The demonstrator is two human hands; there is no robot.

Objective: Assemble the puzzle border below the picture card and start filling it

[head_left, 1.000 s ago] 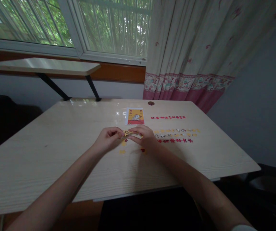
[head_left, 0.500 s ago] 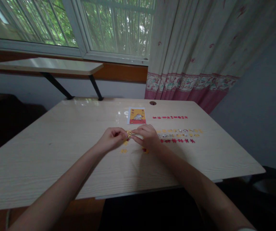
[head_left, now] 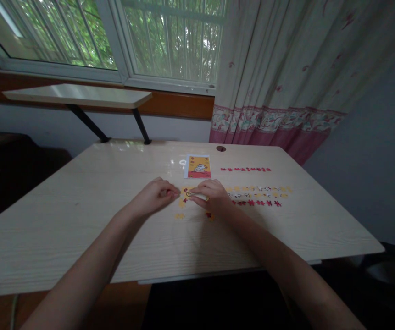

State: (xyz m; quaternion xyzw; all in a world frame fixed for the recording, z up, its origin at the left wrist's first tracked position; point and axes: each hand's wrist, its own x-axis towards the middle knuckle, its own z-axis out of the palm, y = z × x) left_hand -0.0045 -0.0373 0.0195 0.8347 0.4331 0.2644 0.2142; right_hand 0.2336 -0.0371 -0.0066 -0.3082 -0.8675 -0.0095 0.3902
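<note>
The front edge of the bench lies well below the work, leaving room for both forearms. A yellow piece and a red-and-yellow piece lie just nearer than the fingers. The left hand is narrowed beside the yellow cluster; whether it pinches anything cannot be told. The right hand has thumb and forefinger narrowly parted at the cluster's patterned piece; grip or mere contact cannot be told. The opposed fingertips probably steady both sides. To the right, mixed rows and a red row appear sorted by colour. Beyond, the picture card faces the worker, presumably for reference; a far red row lies right of it. Leftward travel is unobstructed up to the shelf supports.
</note>
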